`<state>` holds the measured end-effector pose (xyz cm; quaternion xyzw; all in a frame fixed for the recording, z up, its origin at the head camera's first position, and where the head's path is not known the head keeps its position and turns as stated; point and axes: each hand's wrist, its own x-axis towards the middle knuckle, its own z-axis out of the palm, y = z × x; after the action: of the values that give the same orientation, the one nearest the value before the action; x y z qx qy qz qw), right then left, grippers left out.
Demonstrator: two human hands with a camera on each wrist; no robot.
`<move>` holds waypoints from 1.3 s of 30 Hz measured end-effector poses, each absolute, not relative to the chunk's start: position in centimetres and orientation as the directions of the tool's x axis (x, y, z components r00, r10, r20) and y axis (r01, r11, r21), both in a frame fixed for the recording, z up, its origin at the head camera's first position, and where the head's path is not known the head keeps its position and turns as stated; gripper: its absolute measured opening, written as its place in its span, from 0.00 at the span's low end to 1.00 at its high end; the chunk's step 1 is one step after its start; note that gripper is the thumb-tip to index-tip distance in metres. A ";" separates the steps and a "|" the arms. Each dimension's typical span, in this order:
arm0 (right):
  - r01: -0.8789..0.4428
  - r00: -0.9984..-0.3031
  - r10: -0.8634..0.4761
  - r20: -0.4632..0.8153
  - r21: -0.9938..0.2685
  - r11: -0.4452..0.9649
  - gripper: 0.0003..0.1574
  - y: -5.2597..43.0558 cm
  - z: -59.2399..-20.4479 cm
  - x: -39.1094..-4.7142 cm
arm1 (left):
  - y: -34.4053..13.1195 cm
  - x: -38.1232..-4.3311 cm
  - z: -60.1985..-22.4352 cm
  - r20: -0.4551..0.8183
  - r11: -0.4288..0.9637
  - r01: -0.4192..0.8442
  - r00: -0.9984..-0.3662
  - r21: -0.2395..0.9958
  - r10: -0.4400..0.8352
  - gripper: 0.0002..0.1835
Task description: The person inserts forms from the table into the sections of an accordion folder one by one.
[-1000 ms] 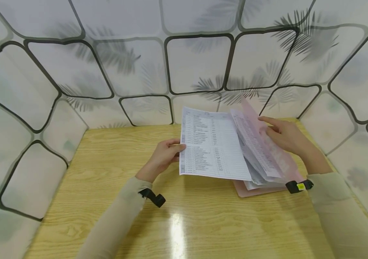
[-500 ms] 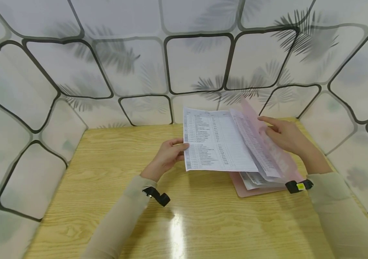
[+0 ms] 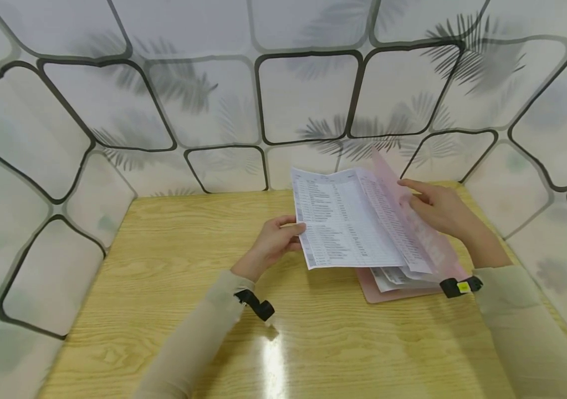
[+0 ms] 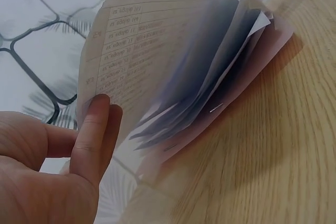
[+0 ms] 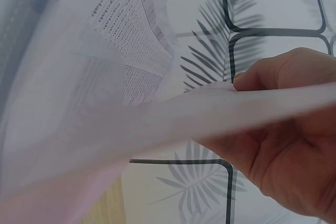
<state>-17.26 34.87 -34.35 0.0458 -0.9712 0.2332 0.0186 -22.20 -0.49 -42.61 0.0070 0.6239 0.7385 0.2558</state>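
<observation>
A pink translucent folder [image 3: 433, 246] lies propped open on the right of the table, with several printed sheets inside. My left hand [image 3: 277, 244] pinches the left edge of a white sheet printed with a table of rows [image 3: 348, 224], its thumb on the near face. In the left wrist view, that sheet [image 4: 142, 35] stands raised and the papers behind it fan out above the folder's back cover. My right hand [image 3: 440, 210] holds the folder's raised front cover by its edge. Seen in the right wrist view, the cover [image 5: 173, 124] passes between thumb and fingers and hides part of the hand.
The wood-grain table [image 3: 163, 288] reaches to a patterned wall covering [image 3: 223, 111] at the back and on both sides. A black camera strap [image 3: 255, 305] sits on the left wrist and another black strap [image 3: 461, 287] on the right.
My left hand has moved rightward, carrying the sheet's left edge closer to the folder; the sheet now bows a little. My right hand and the pink cover stay in place.
</observation>
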 end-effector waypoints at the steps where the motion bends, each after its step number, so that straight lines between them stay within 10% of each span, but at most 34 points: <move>1: -0.099 -0.995 -0.081 0.059 -0.452 0.887 0.30 34.9 -34.3 -17.2 | -0.4 -22.1 -42.6 -0.307 -0.083 -0.365 -0.867 0.927 0.393 0.23; 39: -0.080 -0.997 -0.062 0.054 -0.481 0.873 0.30 35.1 -33.9 -16.8 | 1.4 -22.0 -41.9 -0.228 0.053 -0.228 -0.869 0.972 0.439 0.20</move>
<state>-16.84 35.10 -33.90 0.0367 -0.9675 0.2493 0.0184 -21.96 1.39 -41.88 0.0772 0.6832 0.6839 0.2439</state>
